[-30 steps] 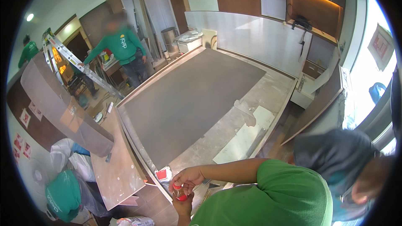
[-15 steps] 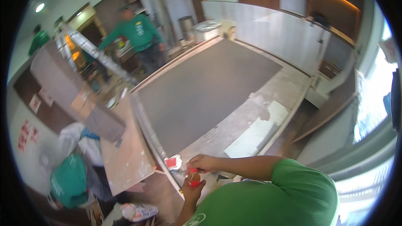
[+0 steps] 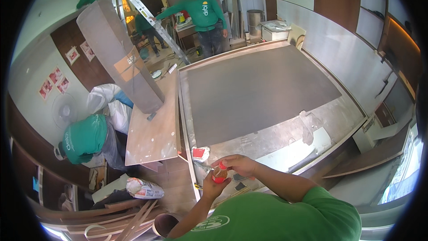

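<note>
A small bottle (image 3: 219, 174) with a red cap, a red label and brownish contents is upright or slightly tilted between my hands. My left hand (image 3: 213, 187) is wrapped round its lower body. At the top, the fingers of my right hand (image 3: 240, 164) are closed on the red cap. Just beyond the bottle, a white packet with a red patch (image 3: 200, 153) lies on the near left corner of a large framed panel (image 3: 249, 93), whose middle is dark grey. A scraper-like tool (image 3: 204, 166) lies close by my left hand, partly hidden.
Left of the panel lies a board (image 3: 154, 145) bearing a tall grey box-like piece (image 3: 120, 53). One person (image 3: 87, 138) bends at the left; another (image 3: 203, 18) stands beyond the panel by a ladder (image 3: 147, 15). Wood strips (image 3: 133, 221) and a filled bag (image 3: 145, 188) lie lower left.
My view has swung left, so the scene sits further right. My hands still hold the bottle, my right hand at its cap. The bending person shows more fully.
</note>
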Tool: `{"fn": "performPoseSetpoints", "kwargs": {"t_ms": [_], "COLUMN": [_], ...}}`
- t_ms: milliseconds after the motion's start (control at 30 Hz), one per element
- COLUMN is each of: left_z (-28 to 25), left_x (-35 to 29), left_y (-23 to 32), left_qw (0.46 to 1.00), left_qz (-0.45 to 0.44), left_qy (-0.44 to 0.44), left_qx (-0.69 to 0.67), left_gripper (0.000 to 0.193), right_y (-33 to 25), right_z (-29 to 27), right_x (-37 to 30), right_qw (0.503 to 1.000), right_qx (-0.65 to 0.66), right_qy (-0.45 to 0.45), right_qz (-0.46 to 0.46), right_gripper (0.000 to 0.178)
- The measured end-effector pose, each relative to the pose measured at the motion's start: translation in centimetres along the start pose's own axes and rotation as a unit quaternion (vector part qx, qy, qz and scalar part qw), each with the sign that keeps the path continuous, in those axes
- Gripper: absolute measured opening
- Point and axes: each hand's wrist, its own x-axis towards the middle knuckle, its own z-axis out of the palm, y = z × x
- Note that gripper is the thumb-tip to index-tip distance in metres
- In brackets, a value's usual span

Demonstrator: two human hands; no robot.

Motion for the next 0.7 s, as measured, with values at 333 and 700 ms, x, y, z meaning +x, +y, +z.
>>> {"fn": "performPoseSetpoints", "kwargs": {"t_ms": [333, 700], "left_z": [1.3, 1.4], "left_x": [-0.1, -0.4], "left_y": [1.4, 1.4], "left_qw": [0.999, 1.0], "left_qz": [-0.021, -0.009], "left_qy": [0.001, 0.013], "left_qx": [-0.029, 0.008], "left_gripper": [0.062, 0.056], "right_y": [1.4, 1.4], "right_z": [-1.2, -1.9], "right_x": [1.1, 1.7], "right_qw": [0.994, 0.991], "right_qx": [0.105, 0.133], "right_qy": [-0.01, 0.025], "right_qz": [-0.017, 0.011], "right_gripper": [0.033, 0.028]}}
